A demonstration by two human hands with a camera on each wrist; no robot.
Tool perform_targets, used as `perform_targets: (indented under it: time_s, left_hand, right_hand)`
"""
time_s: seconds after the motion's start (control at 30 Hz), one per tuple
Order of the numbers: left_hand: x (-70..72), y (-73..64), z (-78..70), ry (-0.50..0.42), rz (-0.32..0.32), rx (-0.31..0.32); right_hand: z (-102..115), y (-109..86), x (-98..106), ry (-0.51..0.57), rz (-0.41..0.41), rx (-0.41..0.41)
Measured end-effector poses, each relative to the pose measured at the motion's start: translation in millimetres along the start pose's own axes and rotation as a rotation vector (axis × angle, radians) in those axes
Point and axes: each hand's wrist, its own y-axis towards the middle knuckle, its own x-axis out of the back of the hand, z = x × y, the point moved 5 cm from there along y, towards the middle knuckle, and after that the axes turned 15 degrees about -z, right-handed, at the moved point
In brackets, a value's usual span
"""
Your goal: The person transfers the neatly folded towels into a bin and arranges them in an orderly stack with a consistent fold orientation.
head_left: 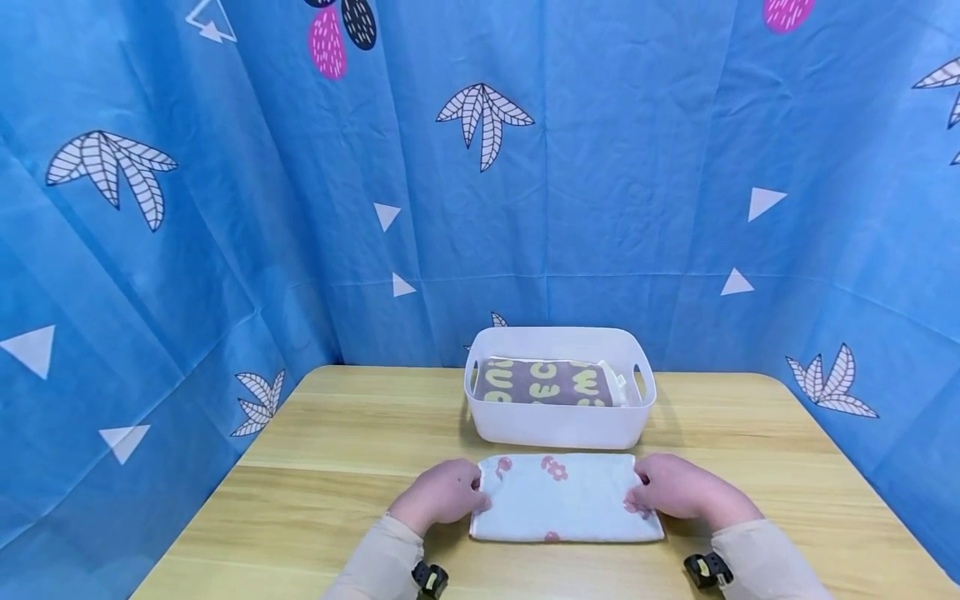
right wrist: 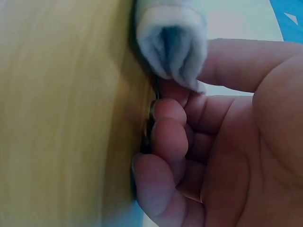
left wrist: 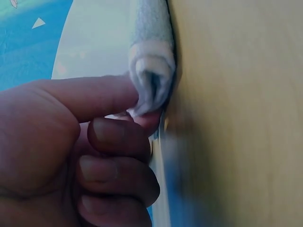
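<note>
A folded white towel (head_left: 562,500) with pink flowers lies on the table, in front of the white basket. My left hand (head_left: 446,493) pinches its left end; in the left wrist view the thumb is on top of the folded towel edge (left wrist: 154,71), a fingertip is under it and the other fingers are curled. At the opposite end, my right hand (head_left: 686,489) pinches the towel too. The right wrist view shows that layered end (right wrist: 173,42) between the thumb and a finger, the remaining fingers bent near the tabletop.
The white plastic basket (head_left: 558,425) stands just behind the towel. Inside it lies a folded purple-grey towel (head_left: 543,382) with yellow-green letters. The wooden table (head_left: 337,467) is bordered by a blue patterned curtain (head_left: 600,208) at the back and sides.
</note>
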Motion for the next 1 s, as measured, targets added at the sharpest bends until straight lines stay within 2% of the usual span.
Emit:
perform_targets:
  time_s: [0.13, 0.33, 0.53, 0.83, 1.0]
  left_hand:
    - [1.7, 0.1, 0.1, 0.031, -0.01, -0.024]
    - [2.9, 2.0, 0.1, 0.038, 0.013, -0.017]
    - [6.5, 2.9, -1.5, 0.039, 0.006, -0.055]
    - [11.7, 0.9, -5.0, 0.021, -0.001, -0.073]
    - [14.8, 0.1, -5.6, 0.014, -0.005, -0.053]
  right_hand:
    - [0, 0.3, 0, -0.006, 0.016, 0.052]
    - [1, 0.9, 3, -0.031, 0.026, 0.104]
    - [0, 1.5, 6, -0.03, 0.012, 0.145]
    - [-4, 3.0, 9, -0.021, 0.01, 0.11]
    - [0, 1.5, 14, 0.007, 0.01, 0.104]
